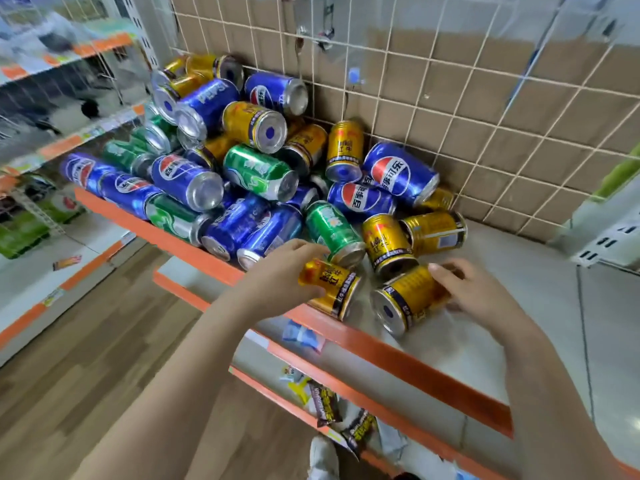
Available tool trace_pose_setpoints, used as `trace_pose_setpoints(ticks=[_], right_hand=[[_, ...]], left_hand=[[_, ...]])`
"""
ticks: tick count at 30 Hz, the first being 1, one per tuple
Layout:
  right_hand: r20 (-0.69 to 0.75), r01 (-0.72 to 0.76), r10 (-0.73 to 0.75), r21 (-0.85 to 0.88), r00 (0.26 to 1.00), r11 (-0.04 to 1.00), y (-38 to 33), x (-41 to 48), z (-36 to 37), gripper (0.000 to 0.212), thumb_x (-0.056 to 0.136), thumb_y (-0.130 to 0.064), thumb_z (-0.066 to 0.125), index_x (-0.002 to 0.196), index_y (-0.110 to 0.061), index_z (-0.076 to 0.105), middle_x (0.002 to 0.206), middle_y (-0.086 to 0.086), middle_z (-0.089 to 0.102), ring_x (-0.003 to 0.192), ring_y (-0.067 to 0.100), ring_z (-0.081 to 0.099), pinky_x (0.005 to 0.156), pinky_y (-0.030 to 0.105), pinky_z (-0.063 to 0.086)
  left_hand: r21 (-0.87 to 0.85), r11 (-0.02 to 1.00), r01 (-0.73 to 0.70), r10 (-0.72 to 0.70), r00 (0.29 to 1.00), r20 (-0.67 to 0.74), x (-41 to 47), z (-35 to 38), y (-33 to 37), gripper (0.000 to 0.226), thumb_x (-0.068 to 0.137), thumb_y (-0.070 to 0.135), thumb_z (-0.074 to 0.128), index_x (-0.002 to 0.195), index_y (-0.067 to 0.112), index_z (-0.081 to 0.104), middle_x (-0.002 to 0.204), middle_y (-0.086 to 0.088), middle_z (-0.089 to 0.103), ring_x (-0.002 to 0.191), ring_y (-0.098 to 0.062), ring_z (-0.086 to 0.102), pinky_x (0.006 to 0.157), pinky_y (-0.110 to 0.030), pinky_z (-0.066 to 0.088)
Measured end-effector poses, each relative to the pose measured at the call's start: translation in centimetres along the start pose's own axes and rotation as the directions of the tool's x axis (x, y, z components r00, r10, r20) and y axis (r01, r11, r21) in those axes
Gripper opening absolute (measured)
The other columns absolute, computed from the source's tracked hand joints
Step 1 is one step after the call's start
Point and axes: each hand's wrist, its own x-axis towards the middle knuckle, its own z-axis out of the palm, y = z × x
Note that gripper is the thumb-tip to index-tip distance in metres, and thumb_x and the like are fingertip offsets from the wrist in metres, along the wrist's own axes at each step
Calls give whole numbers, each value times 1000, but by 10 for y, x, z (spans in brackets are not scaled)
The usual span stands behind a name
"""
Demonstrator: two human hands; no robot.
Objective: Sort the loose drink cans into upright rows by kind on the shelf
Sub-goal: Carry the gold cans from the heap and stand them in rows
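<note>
Gold, blue and green cans (256, 174) lie heaped, mostly sideways.

The left grip (287, 271) holds a gold can (332, 289) by one end, tilted, just above the orange front edge (415, 362) of the shelf (536, 306). The right grip (474, 292) has its fingers round a second gold can (405, 299), which lies on its side. Behind them, blue, green and gold cans lie in a loose pile (242, 168) against the wire grid (450, 81).
</note>
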Motion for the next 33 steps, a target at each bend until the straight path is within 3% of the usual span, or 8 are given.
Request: trace_pose_setpoints(ticks=[4, 7, 10, 15, 18, 26, 30, 33], right_hand=[[134, -43, 27, 115, 991, 992, 4, 4, -1, 28, 94, -46, 46, 103, -26, 62, 98, 4, 64, 91, 26, 62, 84, 46, 53], [213, -13, -18, 143, 977, 990, 7, 6, -5, 29, 87, -51, 55, 104, -28, 60, 99, 0, 64, 84, 14, 60, 69, 29, 51], [327, -22, -48, 206, 944, 978, 11, 5, -9, 57, 63, -51, 74, 112, -28, 57, 105, -2, 65, 89, 8, 62, 61, 15, 46], [342, -85, -35, 330, 939, 940, 11, 3, -3, 76, 45, -47, 78, 115, -26, 56, 109, 2, 66, 99, 18, 65, 79, 31, 55], [377, -86, -31, 290, 926, 953, 3, -1, 3, 66, 43, -52, 77, 103, -26, 65, 101, 5, 71, 94, 25, 67, 82, 42, 51], [68, -14, -20, 466, 997, 884, -20, -23, 17, 69, 39, -34, 83, 104, -21, 62, 98, 9, 64, 81, 15, 65, 62, 25, 54], [-118, 29, 33, 489, 992, 872, -27, -34, 26, 70, 44, -23, 82, 109, -30, 56, 104, -4, 62, 84, 5, 66, 65, 17, 52], [-286, 8, 156, 498, 945, 867, -30, -42, 34, 88, 37, -30, 89, 117, -25, 51, 112, -1, 61, 97, 14, 64, 81, 30, 52]], left_hand=[[88, 996, -7, -10, 982, 188, 20, -13, 0, 71, 77, 33, 73, 138, 32, 38, 131, 9, 45, 117, -13, 45, 98, -29, 38], [182, 983, -17, -44, 945, 323, 32, -19, -1, 74, 69, 29, 80, 131, 31, 39, 121, 8, 50, 105, -15, 49, 85, -28, 42], [219, 975, -29, -61, 916, 396, 40, -20, 0, 75, 66, 25, 82, 126, 28, 37, 110, 7, 50, 93, -14, 48, 69, -25, 36], [253, 959, -128, 18, 917, 399, 49, -28, -2, 71, 58, 38, 86, 116, 27, 46, 103, 7, 54, 90, -14, 51, 71, -27, 41], [210, 966, -149, 60, 924, 377, 51, -34, -3, 70, 56, 48, 85, 113, 30, 50, 99, 9, 53, 87, -11, 51, 65, -25, 41], [-64, 950, -305, 311, 915, 258, 57, -52, -12, 65, 57, 39, 86, 115, 37, 55, 103, 15, 46, 96, -6, 47, 82, -22, 42], [-278, 899, -339, 394, 903, 172, 58, -50, -8, 69, 60, 33, 87, 119, 37, 50, 112, 13, 51, 102, -2, 52, 81, -14, 45], [-349, 872, -343, 420, 891, 173, 59, -41, 0, 74, 61, 28, 87, 124, 30, 49, 106, 20, 49, 98, 0, 54, 79, -9, 45]])
